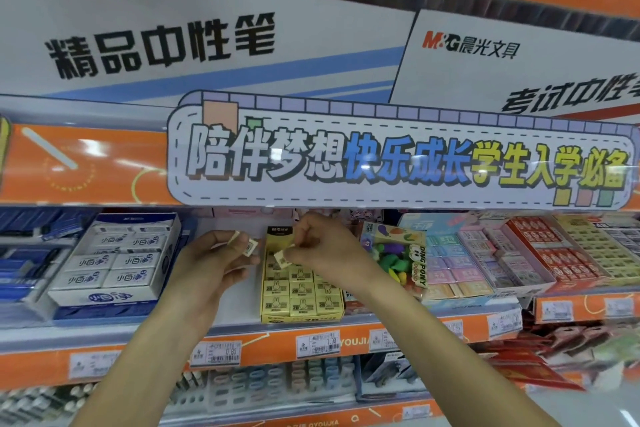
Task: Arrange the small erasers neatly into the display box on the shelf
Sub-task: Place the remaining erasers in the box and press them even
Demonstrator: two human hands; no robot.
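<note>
At frame centre, yellow cardboard display box (302,315) of rabbit-printed erasers on the shelf, its upper rows hidden behind both hands. Left hand (211,262) pinching pale small erasers (250,247), count unclear; right hand (323,248) pinching one pale eraser (283,258) over the box. Bare white shelf strip (239,305) open just left of the box; toy packet (401,253) crowding its right.

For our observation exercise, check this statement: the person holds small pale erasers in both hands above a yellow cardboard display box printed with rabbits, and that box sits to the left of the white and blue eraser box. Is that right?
Not quite. The head view shows the yellow cardboard display box to the right of the white and blue eraser box, not the left. The rest holds: the left hand and right hand each hold small pale erasers above it.
</note>
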